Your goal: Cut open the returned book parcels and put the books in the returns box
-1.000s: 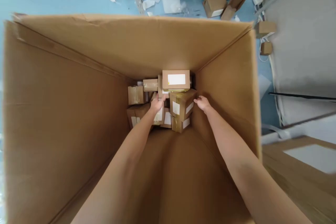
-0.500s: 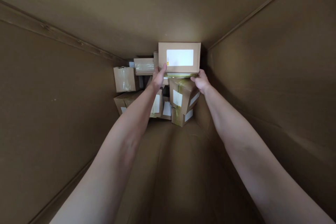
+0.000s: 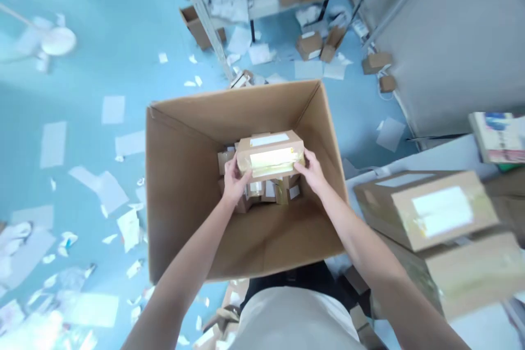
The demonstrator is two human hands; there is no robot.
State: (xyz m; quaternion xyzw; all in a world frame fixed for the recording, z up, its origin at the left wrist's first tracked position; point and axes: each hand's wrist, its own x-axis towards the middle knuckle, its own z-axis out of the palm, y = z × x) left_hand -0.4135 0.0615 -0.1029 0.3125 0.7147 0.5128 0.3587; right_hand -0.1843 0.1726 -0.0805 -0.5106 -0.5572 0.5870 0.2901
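Observation:
Between my two hands is a small taped cardboard box (image 3: 268,152) with white labels on two of its faces. My left hand (image 3: 234,179) grips its left end, thumb on the near face. At the right end, my right hand (image 3: 310,171) holds it the same way. The box is inside the mouth of a large open carton (image 3: 184,197), above several smaller labelled boxes (image 3: 281,192) at the bottom. The held box and my hands partly hide those lower boxes.
Taped boxes (image 3: 445,213) are stacked on the right. Behind the carton stands a table (image 3: 266,6) with a metal post (image 3: 205,16). Paper scraps (image 3: 110,191) litter the blue floor (image 3: 90,76). More small boxes (image 3: 309,44) lie at the back, near a pale wall (image 3: 451,38).
My view has risen from inside the large carton to above it, showing the room around. Both hands have kept hold of the small box, which is now higher and tilted differently.

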